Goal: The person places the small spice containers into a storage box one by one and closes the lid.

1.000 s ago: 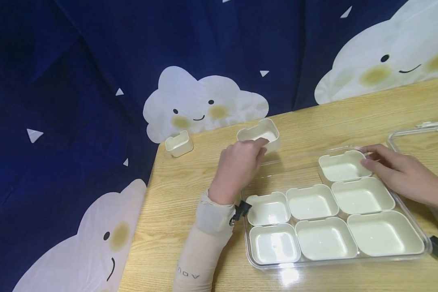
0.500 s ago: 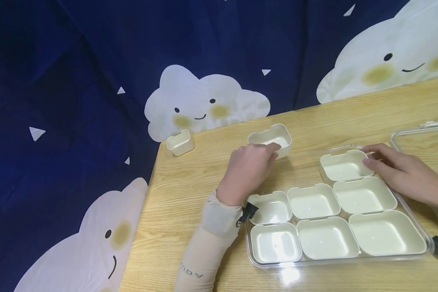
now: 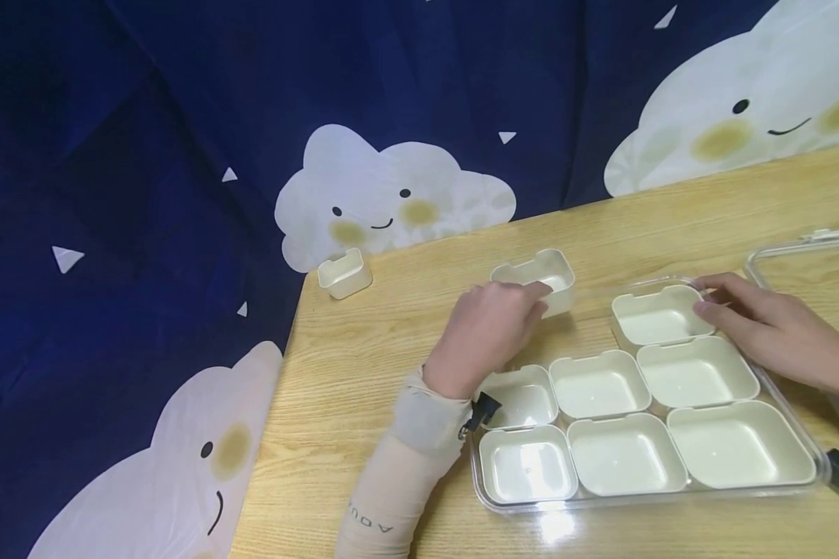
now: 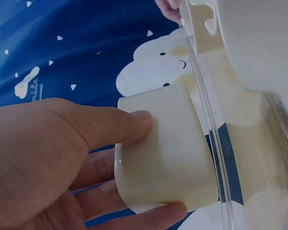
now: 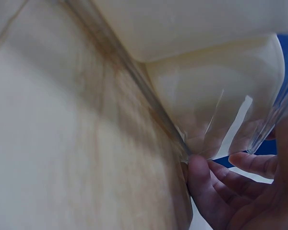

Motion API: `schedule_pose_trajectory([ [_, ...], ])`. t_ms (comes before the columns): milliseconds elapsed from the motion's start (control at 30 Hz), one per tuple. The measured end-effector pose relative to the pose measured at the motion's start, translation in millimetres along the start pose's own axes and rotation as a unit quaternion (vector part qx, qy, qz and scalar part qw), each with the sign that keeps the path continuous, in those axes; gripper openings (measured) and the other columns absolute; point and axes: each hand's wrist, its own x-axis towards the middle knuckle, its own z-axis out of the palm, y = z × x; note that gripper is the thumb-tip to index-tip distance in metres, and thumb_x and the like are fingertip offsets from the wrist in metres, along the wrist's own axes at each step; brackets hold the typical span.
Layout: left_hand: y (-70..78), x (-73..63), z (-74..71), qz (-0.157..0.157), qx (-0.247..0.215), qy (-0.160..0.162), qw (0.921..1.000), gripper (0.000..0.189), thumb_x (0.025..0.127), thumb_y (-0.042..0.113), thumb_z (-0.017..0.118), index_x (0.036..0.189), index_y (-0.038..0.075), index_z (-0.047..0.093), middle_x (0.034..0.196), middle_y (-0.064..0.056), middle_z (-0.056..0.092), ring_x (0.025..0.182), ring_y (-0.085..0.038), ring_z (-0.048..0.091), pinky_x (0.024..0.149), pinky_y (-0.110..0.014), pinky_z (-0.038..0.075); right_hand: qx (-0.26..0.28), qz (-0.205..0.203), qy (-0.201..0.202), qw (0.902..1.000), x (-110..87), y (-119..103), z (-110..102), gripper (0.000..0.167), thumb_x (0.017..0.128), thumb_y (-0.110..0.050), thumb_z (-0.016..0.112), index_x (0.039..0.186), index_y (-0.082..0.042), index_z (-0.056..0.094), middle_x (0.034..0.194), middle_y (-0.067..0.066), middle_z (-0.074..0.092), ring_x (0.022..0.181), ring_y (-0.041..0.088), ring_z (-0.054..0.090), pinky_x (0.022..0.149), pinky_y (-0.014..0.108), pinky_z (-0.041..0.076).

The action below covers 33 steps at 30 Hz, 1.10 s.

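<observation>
In the head view, my left hand [image 3: 485, 334] holds a cream plastic bin [image 3: 561, 293] over the back left part of a clear plastic box [image 3: 713, 494]. The left wrist view shows thumb and fingers gripping this bin [image 4: 165, 148] by opposite sides. Several similar bins sit in the box, in two rows of three, plus one back right bin [image 3: 657, 322] behind them. My right hand [image 3: 776, 334] grips the box's far right corner beside that bin. In the right wrist view, the right hand's thumb [image 5: 199, 177] and fingers close around the clear corner.
A smaller cream bin [image 3: 345, 277] stands on the wooden table [image 3: 322, 404] near its back left corner. To the right lies a clear frame with a latch [image 3: 835, 239], partly out of view. A dark blue curtain [image 3: 182, 93] with clouds hangs behind the table.
My left hand has moved right and slightly toward me with the bin, bringing it nearer the gap at the box's back left. The right hand stays at the corner.
</observation>
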Motion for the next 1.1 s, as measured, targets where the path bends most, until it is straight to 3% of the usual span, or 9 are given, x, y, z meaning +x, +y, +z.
schedule_pose_trajectory([
  [167,4.9,-0.4,0.3,0.005,0.003,-0.002,1.0000,0.015,0.104,0.029,0.062,0.112,0.028,0.074,0.070,0.010,0.063,0.066,-0.010,0.063,0.060,-0.031,0.055,0.000,0.002,-0.002,1.0000,0.4,0,0,0.053,0.110,-0.043,0.042,0.152,-0.011,0.044,0.134,0.031,0.060,0.119,0.054,0.057,0.088,0.058,0.042],
  [400,12.8,-3.4,-2.1,0.026,0.020,0.000,0.9995,0.012,0.104,0.030,0.061,0.102,0.027,0.072,0.065,0.010,0.058,0.059,-0.009,0.057,0.052,-0.029,0.050,-0.005,0.000,0.005,1.0000,0.7,2,-1,0.051,0.109,-0.043,0.045,0.150,-0.012,0.047,0.131,0.028,0.064,0.115,0.046,0.061,0.078,0.022,0.036],
  [500,17.0,-4.7,-2.5,0.039,0.044,-0.003,0.9983,0.012,0.104,0.031,0.059,0.098,0.028,0.069,0.064,0.011,0.055,0.056,-0.008,0.055,0.049,-0.028,0.049,-0.005,-0.001,0.007,1.0000,0.9,3,0,0.050,0.109,-0.043,0.046,0.150,-0.013,0.048,0.130,0.027,0.064,0.114,0.042,0.061,0.077,0.021,0.035],
  [633,22.2,-6.4,-2.5,0.051,0.061,0.003,0.9968,0.016,0.105,0.028,0.056,0.092,0.028,0.066,0.062,0.011,0.052,0.053,-0.007,0.052,0.045,-0.027,0.046,-0.005,-0.004,0.016,0.9999,1.0,4,-1,0.048,0.108,-0.042,0.048,0.148,-0.015,0.050,0.129,0.027,0.066,0.103,-0.002,0.059,0.075,0.018,0.034],
  [700,24.1,-6.8,-2.5,0.058,0.061,0.003,0.9964,0.017,0.105,0.027,0.055,0.091,0.028,0.065,0.063,0.012,0.052,0.053,-0.007,0.051,0.045,-0.026,0.045,-0.006,-0.003,0.017,0.9998,1.1,4,-2,0.048,0.108,-0.042,0.049,0.148,-0.016,0.050,0.129,0.026,0.066,0.100,-0.007,0.054,0.074,0.016,0.033],
  [733,24.8,-6.9,-2.5,0.060,0.061,0.001,0.9963,0.017,0.105,0.027,0.055,0.091,0.027,0.065,0.063,0.012,0.052,0.053,-0.006,0.051,0.045,-0.026,0.045,-0.006,-0.003,0.016,0.9998,1.0,4,-2,0.048,0.108,-0.042,0.049,0.148,-0.016,0.050,0.129,0.026,0.066,0.100,-0.007,0.055,0.074,0.016,0.033],
  [900,28.0,-6.7,-2.0,0.071,0.065,-0.012,0.9953,0.015,0.106,0.030,0.057,0.096,0.028,0.068,0.067,0.014,0.059,0.056,-0.006,0.055,0.047,-0.027,0.047,-0.005,0.002,0.007,1.0000,0.7,2,-1,0.050,0.109,-0.043,0.046,0.150,-0.015,0.048,0.132,0.028,0.064,0.115,0.043,0.062,0.077,0.020,0.034],
  [1067,31.8,-6.1,0.9,0.080,0.071,-0.029,0.9939,0.015,0.106,0.032,0.057,0.097,0.030,0.068,0.067,0.014,0.059,0.057,-0.005,0.056,0.047,-0.027,0.048,-0.005,-0.003,0.019,0.9998,0.8,3,-1,0.047,0.108,-0.042,0.049,0.147,-0.016,0.051,0.129,0.026,0.066,0.098,-0.010,0.055,0.074,0.017,0.033],
  [1100,32.6,-5.9,1.5,0.081,0.069,-0.034,0.9938,0.015,0.106,0.032,0.056,0.097,0.030,0.069,0.066,0.014,0.059,0.057,-0.006,0.056,0.047,-0.027,0.048,-0.004,-0.002,0.017,0.9998,1.0,3,-1,0.047,0.108,-0.042,0.049,0.147,-0.016,0.051,0.129,0.025,0.066,0.099,-0.011,0.054,0.075,0.018,0.034],
])
